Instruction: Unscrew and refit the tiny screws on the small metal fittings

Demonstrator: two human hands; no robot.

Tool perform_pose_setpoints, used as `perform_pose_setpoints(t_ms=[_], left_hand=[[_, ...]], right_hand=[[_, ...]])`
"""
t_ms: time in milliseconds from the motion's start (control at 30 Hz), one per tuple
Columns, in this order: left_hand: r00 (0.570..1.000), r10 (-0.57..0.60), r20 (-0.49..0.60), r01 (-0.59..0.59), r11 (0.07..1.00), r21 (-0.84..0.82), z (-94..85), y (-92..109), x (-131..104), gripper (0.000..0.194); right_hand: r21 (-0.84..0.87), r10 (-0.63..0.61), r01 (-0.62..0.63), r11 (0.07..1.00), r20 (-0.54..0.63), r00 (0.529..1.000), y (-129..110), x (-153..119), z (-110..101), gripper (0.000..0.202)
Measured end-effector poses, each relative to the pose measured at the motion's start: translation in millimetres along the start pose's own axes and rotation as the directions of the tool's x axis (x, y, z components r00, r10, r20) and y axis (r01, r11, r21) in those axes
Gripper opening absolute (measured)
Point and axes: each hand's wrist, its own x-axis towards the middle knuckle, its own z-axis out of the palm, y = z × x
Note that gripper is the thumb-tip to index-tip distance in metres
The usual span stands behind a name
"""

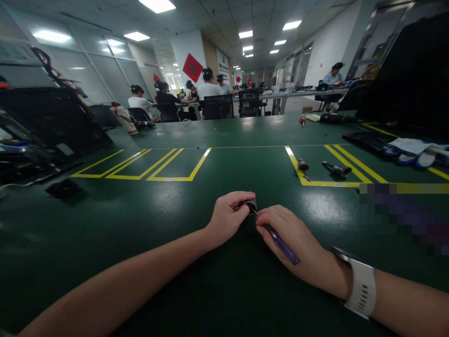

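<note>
My left hand (231, 216) is closed round a small grey metal cup that looks like a hole saw (251, 204), its hollow end facing right. In my right hand (289, 236) is a slim screwdriver (283, 246) with a clear purple handle, gripped between thumb and fingers. Its thin shaft reaches to the cup's mouth; the tip is hidden there. Farther right, inside a yellow-taped box, lie another metal cup (303, 164), a small metal piece (307, 178) and a hole saw with a shank (339, 169).
Yellow tape outlines (168, 179) mark the green table (157, 281). A small black object (62, 188) lies left. White-and-blue gloves (417, 150) and a red-handled tool (302, 121) are to the right and back. Dark equipment stands at both sides. Several people sit at tables beyond.
</note>
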Motion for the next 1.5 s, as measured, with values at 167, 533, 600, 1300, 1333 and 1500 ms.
perform_pose_setpoints(t_ms=[167, 533, 600, 1300, 1333, 1500], left_hand=[[1.000, 0.003, -0.014, -0.003, 0.999, 0.048, -0.3, -0.8, 0.7, 0.027], [1.000, 0.023, 0.005, -0.024, 0.999, 0.040, 0.0, -4.3, 1.4, 0.026], [1.000, 0.017, 0.009, -0.018, 0.999, 0.030, 0.4, -5.5, 1.8, 0.026], [0.998, -0.060, 0.021, 0.061, 0.996, -0.071, 2.6, -2.1, 0.7, 0.026], [0.998, -0.062, 0.023, 0.063, 0.995, -0.072, 2.5, -1.4, 0.5, 0.026], [0.998, -0.061, 0.030, 0.063, 0.995, -0.071, 2.1, -0.6, 0.0, 0.026]], right_hand=[[-0.015, 0.008, -0.008, 1.000, 0.008, 1.000, -0.8, -1.4, 0.0, 0.011], [-0.038, 0.023, -0.023, 0.999, 0.012, 1.000, -1.8, -0.1, -0.3, 0.010], [-0.042, 0.024, -0.023, 0.999, 0.018, 1.000, -1.5, -0.1, 0.3, 0.010], [-0.056, 0.011, -0.011, 0.998, 0.001, 1.000, -1.0, -1.2, -0.2, 0.010], [-0.057, 0.015, -0.015, 0.998, 0.003, 1.000, -1.8, -0.7, -0.9, 0.010], [-0.055, 0.023, -0.023, 0.998, 0.005, 1.000, -3.4, 0.8, -2.7, 0.010]])
